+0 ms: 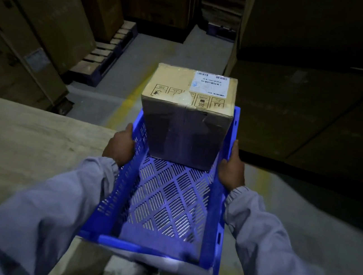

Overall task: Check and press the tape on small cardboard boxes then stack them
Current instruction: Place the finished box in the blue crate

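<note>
I've got left hand (119,145) and right hand (233,167) clamped on blue crate (215,216) rims, cardboard box (185,114) between them looks stiff, light-ish, grab its sides.

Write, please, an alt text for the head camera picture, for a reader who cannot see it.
Two hands, the left hand and the right hand, grip the long sides of a blue perforated crate; one taped cardboard box stands at its far end. Large cartons stand around in a dim warehouse.
</note>
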`<state>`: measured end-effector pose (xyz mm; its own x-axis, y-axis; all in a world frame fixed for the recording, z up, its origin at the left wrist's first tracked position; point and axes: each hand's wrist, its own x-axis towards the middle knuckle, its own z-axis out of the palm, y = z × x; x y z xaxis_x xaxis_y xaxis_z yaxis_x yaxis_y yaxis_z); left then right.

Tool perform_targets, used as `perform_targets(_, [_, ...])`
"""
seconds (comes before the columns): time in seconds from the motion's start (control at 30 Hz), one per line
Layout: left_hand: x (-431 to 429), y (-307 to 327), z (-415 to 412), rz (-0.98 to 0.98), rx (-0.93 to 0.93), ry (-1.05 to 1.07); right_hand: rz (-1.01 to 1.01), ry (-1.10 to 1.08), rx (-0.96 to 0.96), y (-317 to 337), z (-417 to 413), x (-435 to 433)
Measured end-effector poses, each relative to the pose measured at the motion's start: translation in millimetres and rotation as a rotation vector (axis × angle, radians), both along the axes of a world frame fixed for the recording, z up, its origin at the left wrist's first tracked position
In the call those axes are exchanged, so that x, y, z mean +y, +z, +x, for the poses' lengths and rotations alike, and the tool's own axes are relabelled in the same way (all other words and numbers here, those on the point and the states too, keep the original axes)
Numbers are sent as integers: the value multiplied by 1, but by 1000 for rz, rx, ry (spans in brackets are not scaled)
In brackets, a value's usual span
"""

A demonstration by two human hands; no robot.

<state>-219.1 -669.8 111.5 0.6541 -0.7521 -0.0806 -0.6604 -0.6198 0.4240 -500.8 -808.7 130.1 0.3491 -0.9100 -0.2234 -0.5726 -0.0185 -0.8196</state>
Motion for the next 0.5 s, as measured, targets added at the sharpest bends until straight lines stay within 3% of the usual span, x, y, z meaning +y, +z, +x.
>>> perform_targets(0.27, [34,-4,5,98,-63,-4,-8,39,-7,6,0,40])
perform_targets(0.5, [64,-2,25,91,19,-76,10,19,-18,6,7,72])
